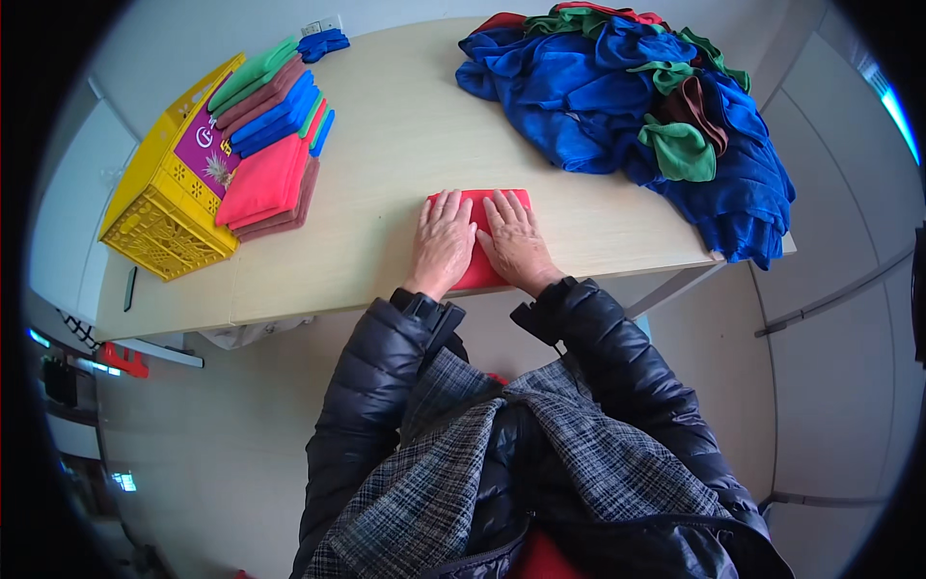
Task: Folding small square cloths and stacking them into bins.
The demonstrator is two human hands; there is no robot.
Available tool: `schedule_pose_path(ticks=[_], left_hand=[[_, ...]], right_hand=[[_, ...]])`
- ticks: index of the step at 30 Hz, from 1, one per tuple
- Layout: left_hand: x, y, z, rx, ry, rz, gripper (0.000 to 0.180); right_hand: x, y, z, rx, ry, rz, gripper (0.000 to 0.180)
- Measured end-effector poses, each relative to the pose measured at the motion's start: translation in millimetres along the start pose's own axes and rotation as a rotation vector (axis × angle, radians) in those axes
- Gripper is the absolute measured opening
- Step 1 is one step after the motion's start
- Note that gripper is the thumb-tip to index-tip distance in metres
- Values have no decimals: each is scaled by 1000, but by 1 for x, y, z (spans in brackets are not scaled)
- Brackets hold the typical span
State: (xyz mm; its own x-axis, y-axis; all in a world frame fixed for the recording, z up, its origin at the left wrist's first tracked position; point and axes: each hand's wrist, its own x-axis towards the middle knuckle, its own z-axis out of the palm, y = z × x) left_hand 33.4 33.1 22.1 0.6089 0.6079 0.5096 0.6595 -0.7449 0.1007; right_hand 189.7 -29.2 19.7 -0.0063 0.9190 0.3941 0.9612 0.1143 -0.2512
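A folded red cloth (475, 275) lies flat near the table's front edge, under both hands. My left hand (445, 244) rests on its left part, fingers stretched out and pointing away from me. On the right part lies my right hand (516, 241), also flat with its fingers extended. The two thumbs nearly meet in the middle. Neither hand grips anything, and together they cover much of the cloth. To the left stand stacked folded cloths (267, 179) in red, brown, blue and green. At the far right a loose heap of mostly blue cloths (588, 106) spreads over the table.
A yellow plastic crate (174, 222) with a purple panel stands at the table's left, against the stacks. A small blue bundle (323, 44) lies by a wall socket (331, 22). The heap hangs over the right edge of the pale wooden table (395, 116). Cabinets (830, 164) line the right side.
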Motion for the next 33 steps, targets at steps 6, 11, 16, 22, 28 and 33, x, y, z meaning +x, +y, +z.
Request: schedule_pose_path(ticks=[6, 11, 16, 22, 28, 33], left_hand=[[4, -16, 21, -79, -151, -213, 60], [5, -22, 15, -70, -178, -304, 63], [-9, -23, 8, -68, -174, -364, 64], [-22, 16, -9, -36, -138, -191, 62], [-35, 26, -5, -56, -160, -150, 59], [-39, 30, -18, -1, -126, -68, 59]], right_hand=[[4, 7, 13, -40, -80, -5, 62], [5, 9, 7, -41, -73, 22, 63], [3, 5, 7, -43, -56, 39, 63], [0, 6, -2, -13, -108, 70, 63], [-8, 5, 2, -49, -74, 66, 61], [-7, 7, 5, -19, -36, 78, 62]])
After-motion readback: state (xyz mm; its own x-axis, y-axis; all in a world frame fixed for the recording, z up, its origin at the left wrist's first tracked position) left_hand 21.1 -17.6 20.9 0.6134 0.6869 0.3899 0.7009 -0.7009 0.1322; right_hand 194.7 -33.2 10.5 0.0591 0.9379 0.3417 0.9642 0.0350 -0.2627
